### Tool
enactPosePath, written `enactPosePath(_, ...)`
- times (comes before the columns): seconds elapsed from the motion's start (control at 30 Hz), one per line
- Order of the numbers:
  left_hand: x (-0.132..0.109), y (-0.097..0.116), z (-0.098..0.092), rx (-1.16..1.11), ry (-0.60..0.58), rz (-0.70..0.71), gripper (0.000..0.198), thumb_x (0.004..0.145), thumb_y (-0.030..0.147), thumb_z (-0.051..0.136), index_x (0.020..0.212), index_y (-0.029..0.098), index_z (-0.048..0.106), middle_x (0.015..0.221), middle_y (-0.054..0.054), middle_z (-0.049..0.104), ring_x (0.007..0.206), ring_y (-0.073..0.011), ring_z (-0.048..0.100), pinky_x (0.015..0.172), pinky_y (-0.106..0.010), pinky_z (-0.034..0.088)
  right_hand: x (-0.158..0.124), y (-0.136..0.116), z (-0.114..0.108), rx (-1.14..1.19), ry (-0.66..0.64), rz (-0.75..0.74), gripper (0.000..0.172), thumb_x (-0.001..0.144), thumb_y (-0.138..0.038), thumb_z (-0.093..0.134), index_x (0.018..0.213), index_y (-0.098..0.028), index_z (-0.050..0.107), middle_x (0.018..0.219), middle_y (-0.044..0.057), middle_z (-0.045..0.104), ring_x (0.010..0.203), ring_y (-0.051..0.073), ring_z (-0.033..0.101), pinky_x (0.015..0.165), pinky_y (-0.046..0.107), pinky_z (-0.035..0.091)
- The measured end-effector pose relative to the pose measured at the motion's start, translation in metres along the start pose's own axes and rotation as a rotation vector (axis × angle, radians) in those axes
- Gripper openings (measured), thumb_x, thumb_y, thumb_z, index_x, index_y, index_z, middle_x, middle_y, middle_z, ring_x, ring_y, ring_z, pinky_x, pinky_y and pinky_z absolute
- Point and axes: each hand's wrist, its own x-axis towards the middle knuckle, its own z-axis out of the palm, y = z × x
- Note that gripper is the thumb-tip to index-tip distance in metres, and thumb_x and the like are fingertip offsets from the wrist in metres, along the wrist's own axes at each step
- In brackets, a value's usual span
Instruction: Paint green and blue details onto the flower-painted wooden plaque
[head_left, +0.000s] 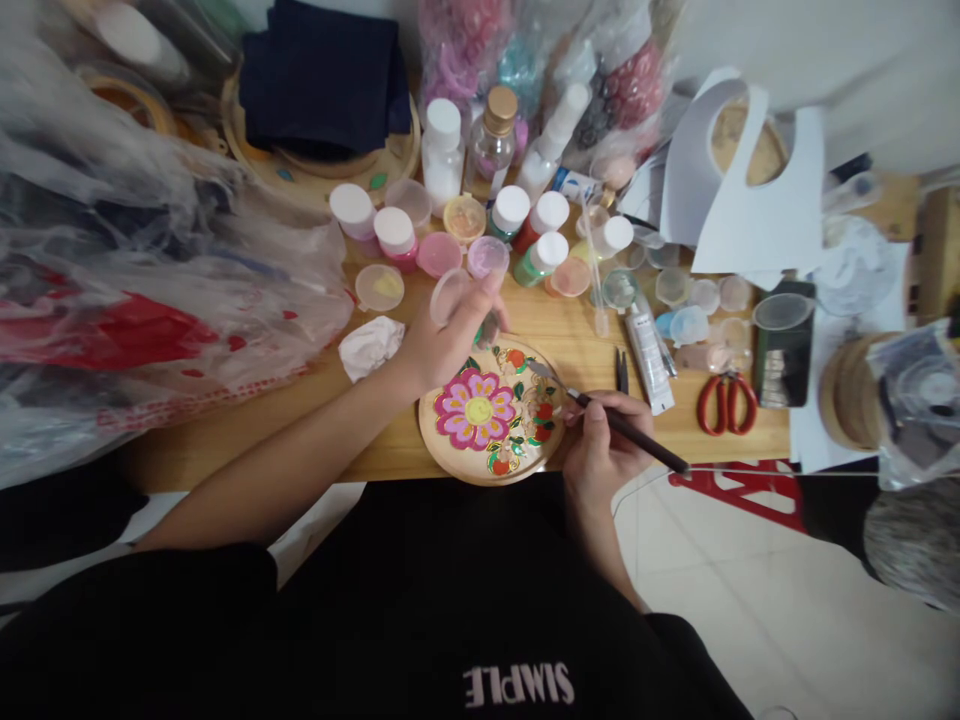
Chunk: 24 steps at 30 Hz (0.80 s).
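A round wooden disc (pixel 450 450) lies at the table's near edge, painted with a large pink flower with a yellow centre and small red and green motifs. My right hand (pixel 604 440) is closed on a dark-handled paintbrush (pixel 637 440), whose tip rests over the disc's upper right. My left hand (pixel 442 345) is just above the disc's top edge, fingers wrapped round a small clear plastic cup (pixel 450 295) held tilted.
Behind the disc stand several paint bottles (pixel 510 210) and small paint cups (pixel 439 253). A crumpled tissue (pixel 369 347) lies left. A tube (pixel 646 350), tweezers (pixel 622 370), red scissors (pixel 726 403) and a dark container (pixel 781 350) lie right. Plastic bags (pixel 135 280) crowd the left.
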Motion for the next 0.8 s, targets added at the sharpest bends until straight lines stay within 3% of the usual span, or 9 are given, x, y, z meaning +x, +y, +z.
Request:
enactPosePath(0.5, -0.0007, -0.0002, 0.0001, -0.008, 0.010, -0.016, 0.067, 0.094, 0.076, 0.051, 0.059, 0.019, 0.059, 0.056, -0.002, 0.057, 0.052, -0.0116, 0.053, 0.055, -0.028, 0.044, -0.0006, 0.0006, -0.0008, 0.046, 0.004, -0.017, 0.011, 0.088, -0.029, 0.071, 0.086, -0.023, 0.062, 0.068, -0.007, 0.061, 0.054, 0.009, 0.060, 0.056, 0.026, 0.052)
enactPosePath(0.8, -0.0006, 0.0005, 0.0011, -0.024, 0.015, -0.007, 0.070, 0.090, 0.081, 0.050, 0.059, 0.019, 0.059, 0.054, 0.001, 0.057, 0.049, -0.0091, 0.052, 0.052, -0.027, 0.043, 0.0004, -0.0005, 0.0010, 0.037, 0.002, -0.001, 0.011, 0.087, -0.029, 0.071, 0.086, -0.024, 0.061, 0.065, -0.007, 0.061, 0.053, 0.010, 0.059, 0.055, 0.027, 0.051)
